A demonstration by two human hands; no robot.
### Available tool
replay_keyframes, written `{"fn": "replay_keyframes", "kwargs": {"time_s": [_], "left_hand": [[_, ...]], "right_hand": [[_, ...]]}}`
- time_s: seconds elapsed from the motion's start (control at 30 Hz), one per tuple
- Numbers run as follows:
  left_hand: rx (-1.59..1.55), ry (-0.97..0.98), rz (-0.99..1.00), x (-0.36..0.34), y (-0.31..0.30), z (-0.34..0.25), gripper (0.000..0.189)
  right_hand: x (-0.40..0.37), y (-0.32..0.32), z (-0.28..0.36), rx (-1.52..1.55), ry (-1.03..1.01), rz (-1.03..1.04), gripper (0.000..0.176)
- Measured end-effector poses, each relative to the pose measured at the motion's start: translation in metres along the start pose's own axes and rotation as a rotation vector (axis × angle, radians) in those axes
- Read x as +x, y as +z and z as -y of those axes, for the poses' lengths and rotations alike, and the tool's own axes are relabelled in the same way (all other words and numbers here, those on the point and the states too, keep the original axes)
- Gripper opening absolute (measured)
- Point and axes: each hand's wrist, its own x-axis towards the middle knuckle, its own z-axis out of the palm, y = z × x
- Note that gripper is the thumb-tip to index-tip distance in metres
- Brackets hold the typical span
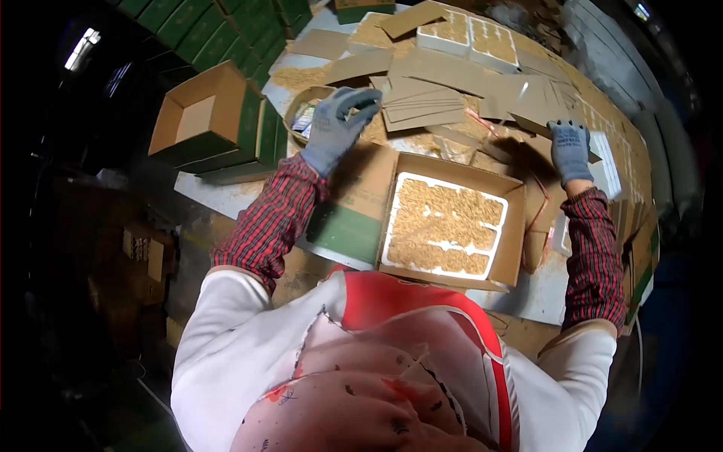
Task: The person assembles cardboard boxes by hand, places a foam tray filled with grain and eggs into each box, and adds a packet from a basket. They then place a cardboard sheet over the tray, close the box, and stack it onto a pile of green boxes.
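Tabletop [218, 194]: pale where it shows, strewn with tan flakes [300, 77], in a dim room with green boxes [203, 38] stacked at the far left; too many to count.
Carton in front: one open carton [461, 167], brown inside, on the tabletop close to the person's body, one green-and-brown flap [348, 215] folded out left.
Filling: white molded tray material [502, 218] with rounded edges, heaped with tan flakes that hide most of the divisions; whether one tray or two, cannot tell.
Second carton: one, open [194, 113], on the left.
Far trays: three white ones [493, 45] visible at the back, also filled.
Round tub: one [291, 113], holding printed packets [304, 119].
Left hand: gray-gloved hand [334, 134], over the tub's right side, thumb and fingers bent toward each other; whether they pinch anything, cannot tell.
Right hand: gray-gloved hand [571, 151], fingers pressed together over the edge of a cardboard piece [533, 126].
Sleeves: two, red-and-black checked [275, 215].
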Motion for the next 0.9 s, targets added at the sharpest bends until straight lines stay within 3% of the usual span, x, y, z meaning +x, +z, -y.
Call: {"fn": "replay_keyframes", "kwargs": {"time_s": [0.07,0.1,0.2,0.23,0.3,0.33,0.4,0.43,0.47,0.53,0.6,0.67,0.7,0.73,0.8,0.87,0.9], "left_hand": [[0.189,0.423,0.312,-0.030,0.009,-0.073,0.034],[0.235,0.508,0.439,-0.053,0.021,-0.090,0.036],[0.220,0.488,0.959,-0.079,0.029,-0.100,0.026],[0.179,0.342,0.821,-0.077,0.019,-0.109,0.025],[0.127,0.039,0.565,-0.065,-0.013,-0.128,0.019],[0.178,0.089,0.424,-0.056,-0.028,-0.132,0.016],[0.036,0.054,0.241,-0.052,-0.035,-0.148,0.016],[0.013,0.141,0.333,-0.057,-0.025,-0.156,0.022],[0.063,0.195,0.589,-0.066,-0.013,-0.159,0.029],[0.366,0.331,0.914,-0.098,0.033,-0.138,0.047],[0.706,0.142,1.146,-0.104,0.068,-0.129,0.067],[0.686,0.146,1.164,-0.107,0.084,-0.110,0.065],[0.642,0.137,1.225,-0.099,0.089,-0.107,0.062],[0.596,0.119,1.290,-0.092,0.094,-0.104,0.060],[0.424,0.092,1.292,-0.085,0.094,-0.096,0.055],[0.164,0.083,1.194,-0.085,0.082,-0.084,0.049],[-0.069,0.050,1.030,-0.083,0.068,-0.088,0.041]], "right_hand": [[-0.008,-0.010,-0.020,-0.218,0.190,0.158,0.016],[-0.013,-0.037,-0.024,-0.196,0.333,0.124,0.017],[-0.046,-0.115,-0.004,0.414,0.293,-0.430,0.032],[-0.063,-0.153,0.031,0.595,0.202,-0.412,0.036],[-0.107,-0.180,0.096,0.606,-0.266,-0.258,0.042],[-0.127,-0.173,0.127,0.620,-0.457,-0.132,0.039],[-0.151,-0.151,0.173,0.832,-0.606,0.183,0.025],[-0.151,-0.131,0.181,1.059,-0.658,0.458,0.025],[-0.150,-0.118,0.185,1.161,-0.627,0.528,0.028],[-0.147,-0.103,0.184,1.354,-0.554,0.671,0.033],[-0.131,-0.127,0.161,1.092,-0.498,0.641,0.046],[-0.135,-0.137,0.160,0.724,-0.207,0.344,0.057],[-0.140,-0.105,0.163,0.807,-0.216,0.611,0.068],[-0.142,-0.100,0.168,0.699,-0.281,0.535,0.073],[-0.130,-0.113,0.159,0.813,-0.228,0.744,0.068],[-0.133,-0.093,0.145,1.085,-0.165,0.366,0.053],[-0.125,-0.115,0.131,1.322,-0.012,0.131,0.037]]}}
